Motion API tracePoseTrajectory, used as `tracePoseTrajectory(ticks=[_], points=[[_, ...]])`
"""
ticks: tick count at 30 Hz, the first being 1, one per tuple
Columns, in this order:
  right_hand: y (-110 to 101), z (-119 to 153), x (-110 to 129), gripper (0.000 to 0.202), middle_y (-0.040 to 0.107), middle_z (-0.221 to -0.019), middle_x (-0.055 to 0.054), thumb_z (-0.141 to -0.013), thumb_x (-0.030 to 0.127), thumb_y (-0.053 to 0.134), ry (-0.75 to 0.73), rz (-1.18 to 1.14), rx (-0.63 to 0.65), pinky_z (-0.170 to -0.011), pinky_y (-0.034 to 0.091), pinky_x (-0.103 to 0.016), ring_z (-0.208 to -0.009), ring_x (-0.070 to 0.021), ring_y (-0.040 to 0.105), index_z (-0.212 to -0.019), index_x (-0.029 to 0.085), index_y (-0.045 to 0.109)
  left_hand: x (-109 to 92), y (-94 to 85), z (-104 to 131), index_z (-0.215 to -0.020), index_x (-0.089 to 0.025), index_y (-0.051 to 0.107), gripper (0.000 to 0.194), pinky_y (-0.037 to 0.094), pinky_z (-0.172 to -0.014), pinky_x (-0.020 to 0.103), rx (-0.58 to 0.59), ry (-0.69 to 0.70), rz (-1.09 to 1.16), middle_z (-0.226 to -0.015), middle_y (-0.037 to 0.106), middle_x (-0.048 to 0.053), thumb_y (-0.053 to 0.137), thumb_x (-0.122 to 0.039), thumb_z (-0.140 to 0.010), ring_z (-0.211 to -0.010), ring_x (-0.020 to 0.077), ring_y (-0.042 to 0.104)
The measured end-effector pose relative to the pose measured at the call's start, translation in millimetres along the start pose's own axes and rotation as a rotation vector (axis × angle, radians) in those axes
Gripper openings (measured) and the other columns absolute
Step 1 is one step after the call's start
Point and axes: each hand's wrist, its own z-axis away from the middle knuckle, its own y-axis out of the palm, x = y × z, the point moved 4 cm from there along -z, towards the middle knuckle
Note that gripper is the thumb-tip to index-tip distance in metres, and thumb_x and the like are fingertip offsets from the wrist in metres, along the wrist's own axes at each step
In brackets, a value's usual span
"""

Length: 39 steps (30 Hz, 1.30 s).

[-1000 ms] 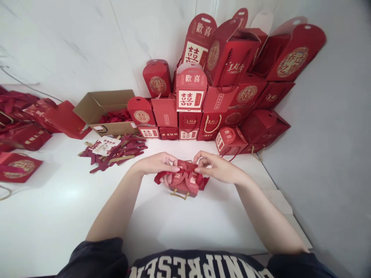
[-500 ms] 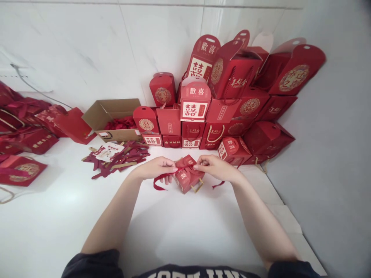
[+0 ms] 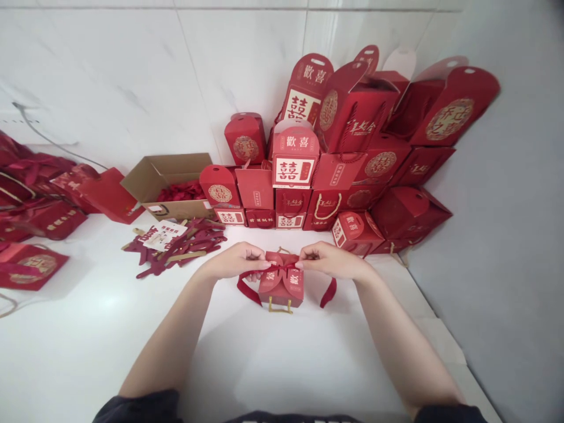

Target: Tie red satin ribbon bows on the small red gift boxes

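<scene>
A small red gift box (image 3: 281, 289) with printed characters and gold cord handles stands on the white table in front of me. Across its folded top runs a dark red ribbon (image 3: 329, 292), knotted or looped at the middle, its ends hanging down on both sides. My left hand (image 3: 241, 260) pinches the ribbon at the left of the knot, thumb and forefinger closed. On the other side, my right hand (image 3: 324, 260) grips the ribbon between thumb and fingertips. Whether the loops are fully formed is hard to see.
Behind the hands, stacked red boxes (image 3: 295, 170) lean toward the tiled wall. An open cardboard carton (image 3: 187, 208) holds red pieces. Beside it lies a pile of dark red ribbons (image 3: 194, 247) with a card (image 3: 165, 235) on top. More red boxes (image 3: 33, 267) stand at the left.
The gift box has turned so its gold handle faces me and it sits squarer. Both hands have come slightly nearer to me, still on the ribbon.
</scene>
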Motion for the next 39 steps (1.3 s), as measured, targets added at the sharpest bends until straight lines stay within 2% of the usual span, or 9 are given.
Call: tracePoseTrajectory(ticks=[10,16,18,20,23,25,27,33,39], points=[[-3,-1,-18,0.035,0.056,-0.058,0.002,-0.083,0.049,0.054,0.067,-0.053,0.093,-0.058,0.041,-0.025,-0.055,-0.0114,0.051,-0.067,0.018,0.054,14,-4.8,-5,-0.07,-0.014,0.056,0.033,0.052,-0.063,0.025,0.034,-0.055,0.15,-0.066,0.067,0.002,0.066,-0.045,-0.078,-0.061,0.0125,0.063],[-4,-3,-22,0.031,0.058,-0.059,0.002,-0.081,0.045,0.056,0.063,-0.036,0.076,-0.058,0.04,-0.025,-0.056,-0.0117,0.052,-0.065,0.017,0.055,17,-15.4,9,-0.074,-0.014,0.068,0.025,0.05,-0.06,0.024,0.232,-0.088,0.061,-0.061,0.066,0.003,0.071,-0.038,-0.074,-0.057,0.0128,0.061],[-4,-3,-21,0.031,0.059,-0.06,0.002,-0.08,0.045,0.057,0.066,-0.047,0.072,-0.058,0.039,-0.025,-0.057,-0.0118,0.052,-0.066,0.017,0.056,9,-18.7,12,-0.072,-0.014,0.072,0.023,0.049,-0.063,0.025,0.173,-0.001,-0.042,-0.069,0.068,0.005,0.073,-0.037,-0.072,-0.063,0.0137,0.061],[-3,-3,-19,0.031,0.059,-0.061,0.001,-0.081,0.045,0.056,0.073,-0.053,0.073,-0.058,0.039,-0.024,-0.057,-0.0116,0.052,-0.067,0.017,0.057,-3,-18.8,9,-0.07,-0.016,0.074,0.02,0.049,-0.078,0.028,0.018,0.175,-0.119,-0.092,0.07,0.009,0.075,-0.035,-0.071,-0.082,0.0175,0.064],[-2,-3,-18,0.031,0.06,-0.063,0.001,-0.081,0.044,0.057,0.076,-0.049,0.069,-0.057,0.038,-0.024,-0.058,-0.0115,0.051,-0.069,0.016,0.058,-11,-7.8,-3,-0.071,-0.019,0.076,0.015,0.029,-0.11,0.041,-0.152,0.376,-0.064,-0.115,0.067,0.011,0.073,-0.033,-0.074,-0.12,0.0252,0.052],[-2,-4,-18,0.03,0.061,-0.063,0.0,-0.08,0.044,0.057,0.076,-0.046,0.062,-0.058,0.039,-0.024,-0.058,-0.0117,0.052,-0.068,0.016,0.059,-6,3.0,-14,-0.075,-0.02,0.076,0.014,0.012,-0.116,0.046,-0.171,0.386,0.043,-0.111,0.07,0.012,0.07,-0.032,-0.077,-0.128,0.0256,0.048],[-2,-4,-18,0.03,0.061,-0.062,0.001,-0.079,0.044,0.058,0.082,-0.046,0.054,-0.059,0.039,-0.024,-0.058,-0.0119,0.052,-0.068,0.016,0.059,0,10.4,-22,-0.078,-0.019,0.077,0.016,0.007,-0.117,0.047,-0.192,0.355,0.106,-0.109,0.071,0.012,0.069,-0.033,-0.078,-0.125,0.0257,0.051],[-4,-4,-16,0.03,0.062,-0.067,0.0,-0.079,0.046,0.058,0.078,0.014,0.038,-0.06,0.04,-0.025,-0.062,-0.0131,0.053,-0.071,0.017,0.059,8,13.8,-29,-0.077,-0.014,0.075,0.024,0.043,-0.099,0.038,-0.243,0.229,0.147,-0.108,0.07,0.014,0.071,-0.037,-0.075,-0.111,0.0252,0.061],[7,0,-5,0.041,0.062,-0.071,-0.001,-0.074,0.061,0.061,0.106,0.249,-0.135,-0.058,0.037,-0.026,-0.065,-0.0159,0.053,-0.071,0.02,0.061,15,14.1,-32,-0.078,-0.012,0.072,0.025,0.047,-0.094,0.037,-0.225,0.199,0.273,-0.077,0.073,0.01,0.07,-0.037,-0.076,-0.093,0.0216,0.066]])
